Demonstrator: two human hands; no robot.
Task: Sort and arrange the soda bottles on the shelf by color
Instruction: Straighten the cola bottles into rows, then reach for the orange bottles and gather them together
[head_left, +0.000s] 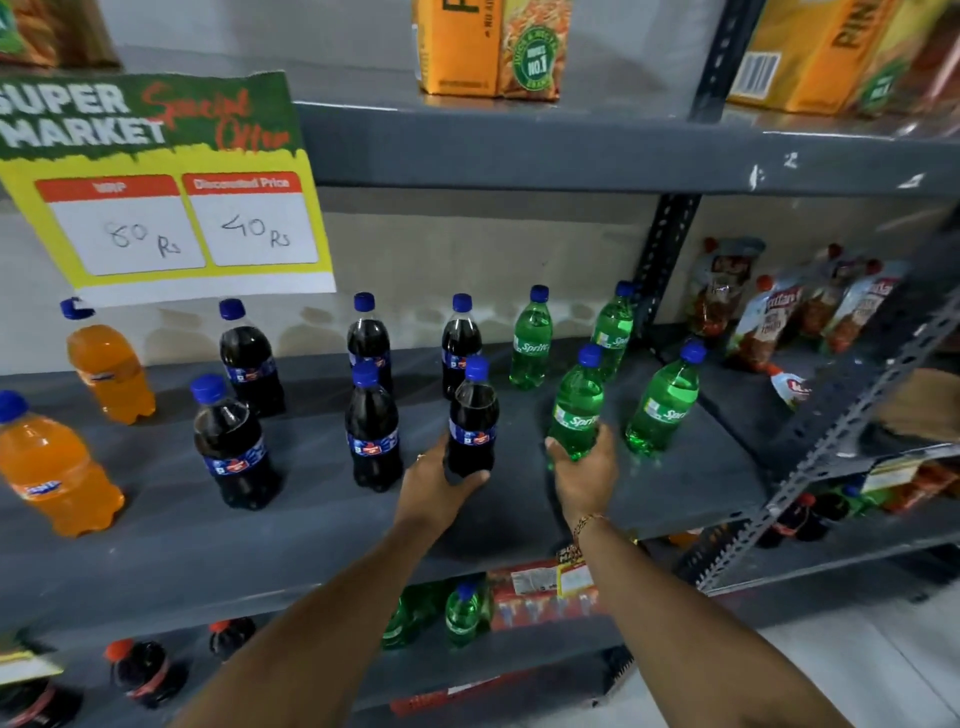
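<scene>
On the grey middle shelf (260, 525) stand two orange soda bottles (52, 467) at the left, several dark cola bottles (234, 441) in the middle and several green Sprite bottles (662, 405) at the right. My left hand (441, 483) grips the base of a dark cola bottle (472, 410) at the front middle. My right hand (584, 478) grips the base of a green Sprite bottle (576, 402) just right of it. Both held bottles are upright, at the shelf surface.
A yellow price sign (166, 192) hangs over the back left. Orange juice cartons (488, 47) sit on the shelf above. Ketchup pouches (779, 312) fill the neighbouring rack at the right, beyond a perforated post (662, 260). More bottles (462, 613) stand on the lower shelf.
</scene>
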